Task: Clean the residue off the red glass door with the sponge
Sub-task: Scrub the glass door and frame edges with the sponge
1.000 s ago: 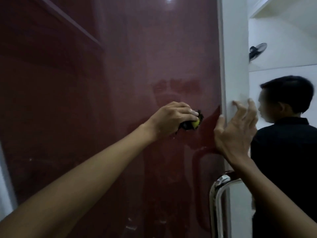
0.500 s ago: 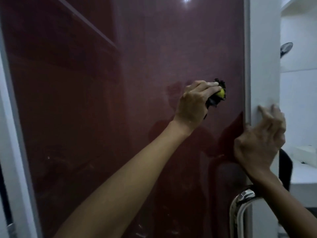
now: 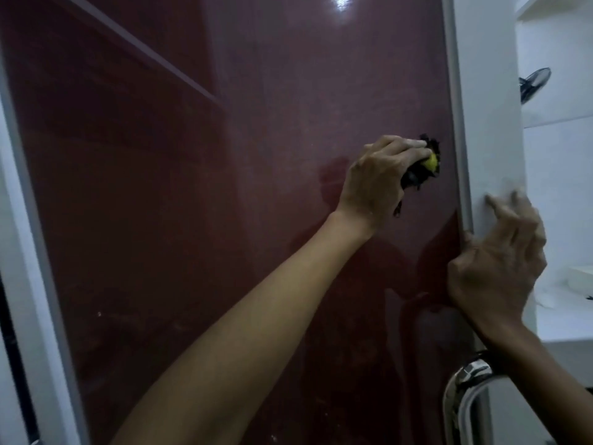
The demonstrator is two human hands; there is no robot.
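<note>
Left hand (image 3: 382,178): fingers curled round the sponge (image 3: 422,167), pressing it flat to the glass at about 2 o'clock of the panel's centre, close to the frame edge.
Sponge: dark scouring side with a yellow core showing between the fingertips; a frayed dark strand hangs from it at 7 o'clock, under the palm.
Right hand (image 3: 495,261): fingers spread and bent, wrapped over the white door edge (image 3: 481,123), thumb on the glass side; it grips the edge and steadies the door.
Red glass door (image 3: 256,220): fills the view, glossy and dim; faint pale specks lie toward 7 o'clock of the panel, well apart from the sponge. Whether these are residue or reflections cannot be told.
Door handle (image 3: 465,399): chrome bar at 5 o'clock, directly below the right wrist.
Risk, slip: the glass looks smooth and possibly wet, so hard pressure near the edge may send the sponge off the panel and the knuckles into the frame.
Risk, swing: pushing on a hinged leaf may move it; if the right grip loosens, the wrapped fingers could be pinched.
Risk, scratching: grit caught in the frayed scourer could mark the gloss.
Risk, coverage: working only near the edge may leave the lower specks untouched.
Background: wall fan (image 3: 534,83) at 2 o'clock, beyond the door.
</note>
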